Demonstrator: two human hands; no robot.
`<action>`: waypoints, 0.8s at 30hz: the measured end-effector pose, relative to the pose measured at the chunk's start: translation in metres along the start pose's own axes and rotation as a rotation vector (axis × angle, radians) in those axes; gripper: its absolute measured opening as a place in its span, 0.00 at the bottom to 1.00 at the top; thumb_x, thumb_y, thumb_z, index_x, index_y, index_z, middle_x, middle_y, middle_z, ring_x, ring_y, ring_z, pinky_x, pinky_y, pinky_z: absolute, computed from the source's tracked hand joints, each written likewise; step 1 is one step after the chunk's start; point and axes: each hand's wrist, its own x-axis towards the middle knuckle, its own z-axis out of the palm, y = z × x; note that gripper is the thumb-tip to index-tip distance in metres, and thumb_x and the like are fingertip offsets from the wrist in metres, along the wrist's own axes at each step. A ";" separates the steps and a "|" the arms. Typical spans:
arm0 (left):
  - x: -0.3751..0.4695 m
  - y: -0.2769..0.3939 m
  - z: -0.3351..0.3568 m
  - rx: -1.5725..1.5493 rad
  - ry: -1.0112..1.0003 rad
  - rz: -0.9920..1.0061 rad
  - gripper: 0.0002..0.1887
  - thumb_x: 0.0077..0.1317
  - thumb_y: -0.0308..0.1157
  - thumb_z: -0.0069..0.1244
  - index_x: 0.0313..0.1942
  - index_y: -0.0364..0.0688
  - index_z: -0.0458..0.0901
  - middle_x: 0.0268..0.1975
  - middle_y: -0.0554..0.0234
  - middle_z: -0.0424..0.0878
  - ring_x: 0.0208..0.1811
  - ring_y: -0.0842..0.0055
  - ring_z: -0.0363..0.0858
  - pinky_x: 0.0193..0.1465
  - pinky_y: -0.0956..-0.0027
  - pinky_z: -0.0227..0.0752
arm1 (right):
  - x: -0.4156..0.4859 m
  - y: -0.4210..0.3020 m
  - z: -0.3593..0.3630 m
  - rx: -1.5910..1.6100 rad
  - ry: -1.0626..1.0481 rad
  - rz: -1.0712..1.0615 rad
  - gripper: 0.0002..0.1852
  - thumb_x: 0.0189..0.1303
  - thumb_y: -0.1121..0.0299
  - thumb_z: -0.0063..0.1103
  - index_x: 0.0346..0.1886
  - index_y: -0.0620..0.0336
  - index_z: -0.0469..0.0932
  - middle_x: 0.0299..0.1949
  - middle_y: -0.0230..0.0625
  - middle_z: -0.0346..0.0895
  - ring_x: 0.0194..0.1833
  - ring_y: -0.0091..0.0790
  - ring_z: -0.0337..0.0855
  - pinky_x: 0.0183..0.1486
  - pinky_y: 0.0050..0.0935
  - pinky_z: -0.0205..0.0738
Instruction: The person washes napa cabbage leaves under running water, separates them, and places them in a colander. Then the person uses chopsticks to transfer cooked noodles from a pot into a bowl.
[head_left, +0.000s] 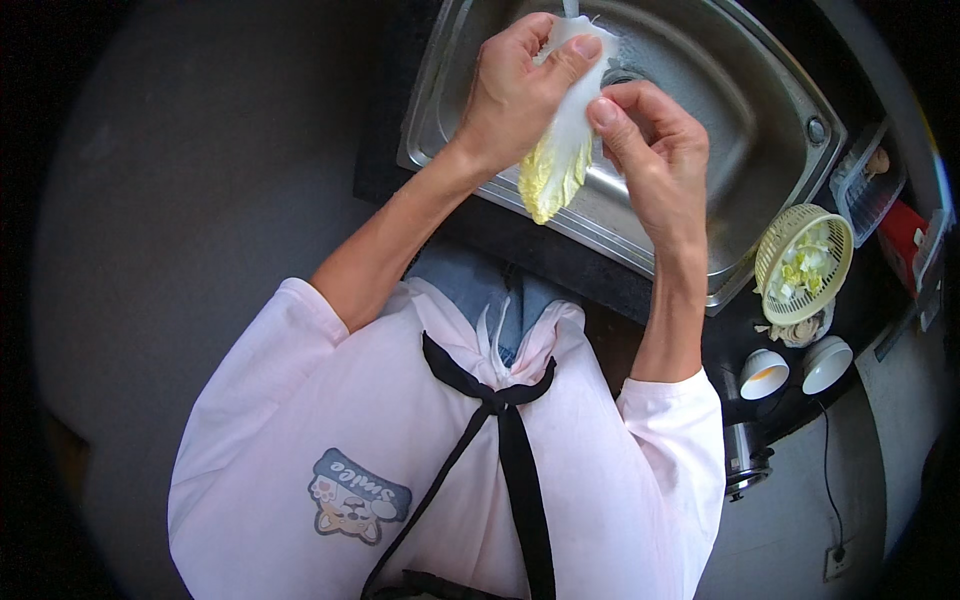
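Over a stainless steel sink (720, 135), my left hand (521, 94) grips the white stem end of a napa cabbage leaf (574, 127), thumb on top. The leaf's yellow frilled tip hangs down over the sink's near edge. My right hand (656, 146) is at the leaf's right edge, its thumb and forefinger closed together there; whether they pinch the leaf cannot be told. A thin stream of water falls at the top, just behind the stem end. The sink's drain is partly hidden behind my right hand.
Right of the sink, a yellow plastic colander (765, 255) holds torn cabbage pieces (806, 266). Near it stand a white bowl with something orange inside (763, 375), another white bowl (827, 365), a clear plastic container (870, 184) and a metal pot (745, 457). A black cord runs to a wall socket.
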 end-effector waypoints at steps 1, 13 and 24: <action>0.000 -0.003 0.000 -0.018 -0.002 -0.057 0.15 0.74 0.45 0.52 0.45 0.41 0.79 0.33 0.73 0.80 0.31 0.90 0.79 0.33 0.81 0.73 | 0.001 0.003 0.003 0.004 -0.003 -0.022 0.11 0.67 0.66 0.65 0.39 0.66 0.82 0.31 0.29 0.81 0.34 0.19 0.77 0.39 0.21 0.73; 0.002 0.005 0.004 -0.587 -0.163 -0.445 0.15 0.75 0.45 0.49 0.43 0.40 0.78 0.27 0.73 0.77 0.21 0.92 0.74 0.21 0.86 0.68 | 0.001 0.026 0.017 0.265 0.043 -0.098 0.09 0.68 0.68 0.63 0.40 0.66 0.81 0.32 0.29 0.79 0.32 0.19 0.78 0.36 0.19 0.73; 0.010 -0.003 0.009 0.024 -0.014 0.013 0.15 0.74 0.43 0.51 0.41 0.38 0.79 0.31 0.67 0.83 0.29 0.86 0.81 0.30 0.77 0.74 | 0.001 0.008 -0.010 0.056 -0.002 0.132 0.16 0.66 0.57 0.67 0.41 0.63 0.81 0.30 0.26 0.79 0.30 0.16 0.74 0.32 0.18 0.68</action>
